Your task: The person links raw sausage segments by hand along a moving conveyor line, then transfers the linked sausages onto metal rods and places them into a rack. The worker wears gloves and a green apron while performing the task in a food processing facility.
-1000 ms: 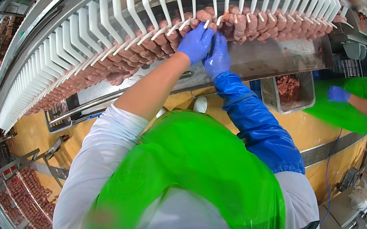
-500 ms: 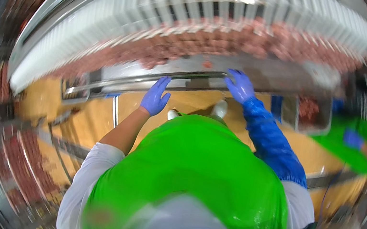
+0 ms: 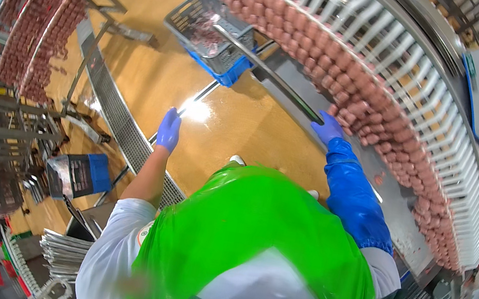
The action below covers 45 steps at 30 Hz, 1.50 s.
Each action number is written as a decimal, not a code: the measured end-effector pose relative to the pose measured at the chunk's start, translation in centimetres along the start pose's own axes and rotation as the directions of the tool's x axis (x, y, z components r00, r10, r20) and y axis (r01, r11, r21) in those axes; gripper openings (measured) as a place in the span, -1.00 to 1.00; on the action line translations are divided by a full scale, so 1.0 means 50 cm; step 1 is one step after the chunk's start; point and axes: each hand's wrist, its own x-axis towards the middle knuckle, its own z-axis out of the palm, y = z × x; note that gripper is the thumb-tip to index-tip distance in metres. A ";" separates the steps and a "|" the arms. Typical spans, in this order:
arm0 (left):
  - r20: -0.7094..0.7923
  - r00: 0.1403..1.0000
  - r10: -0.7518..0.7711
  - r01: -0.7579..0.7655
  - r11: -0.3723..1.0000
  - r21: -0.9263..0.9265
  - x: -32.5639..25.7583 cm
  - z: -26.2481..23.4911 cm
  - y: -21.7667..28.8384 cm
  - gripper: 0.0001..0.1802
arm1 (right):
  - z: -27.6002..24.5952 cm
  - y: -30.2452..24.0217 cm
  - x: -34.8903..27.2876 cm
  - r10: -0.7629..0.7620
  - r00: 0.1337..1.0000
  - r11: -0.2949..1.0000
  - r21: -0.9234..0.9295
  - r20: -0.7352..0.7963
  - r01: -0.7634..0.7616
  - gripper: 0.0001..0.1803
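My left hand [image 3: 168, 130], in a purple-blue glove, hangs over the floor with its fingers stretched out and nothing in it. My right hand [image 3: 328, 129], gloved the same way under a blue sleeve, is at the inner edge of a steel tray [image 3: 298, 99]. Its fingers look loosely extended, beside the lowest links of the sausages [image 3: 376, 125]; whether they touch the rim or a link is hard to tell. The pink sausages hang in long linked loops from a curved row of white hooks [image 3: 417, 71].
A grey crate [image 3: 179, 16] with pink scraps stands on a blue base beyond the tray. Racks of hanging sausages [image 3: 48, 44] stand at the left. A metal floor grate [image 3: 114, 100] crosses the yellow floor. A dark crate [image 3: 71, 175] and stacked metal rods [image 3: 62, 254] sit lower left.
My view and body have turned left along the line, so the hooks now run down the right side. The co-worker in green has gone out of view. Both hands remain empty.
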 end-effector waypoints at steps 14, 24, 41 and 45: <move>0.496 0.836 -0.235 0.459 0.794 -0.398 0.461 -0.005 0.228 -0.25 | -0.027 -0.417 0.140 0.052 0.913 0.985 0.127 0.406 -0.113 -0.43; 0.141 0.979 -0.146 0.189 0.402 -0.896 0.966 -0.185 0.336 -0.46 | -0.012 -0.759 0.493 -0.131 0.745 0.915 0.369 0.654 -0.163 -0.49; 0.094 0.934 -0.344 0.313 0.668 -0.675 2.089 -0.859 0.131 -0.35 | 0.179 -1.039 0.661 0.435 0.899 -0.339 0.933 0.044 0.118 -0.51; 0.102 0.933 -0.346 0.317 0.648 -0.692 2.205 -0.970 0.127 -0.34 | 0.214 -1.149 0.818 0.155 0.823 0.817 0.540 -0.547 0.205 -0.66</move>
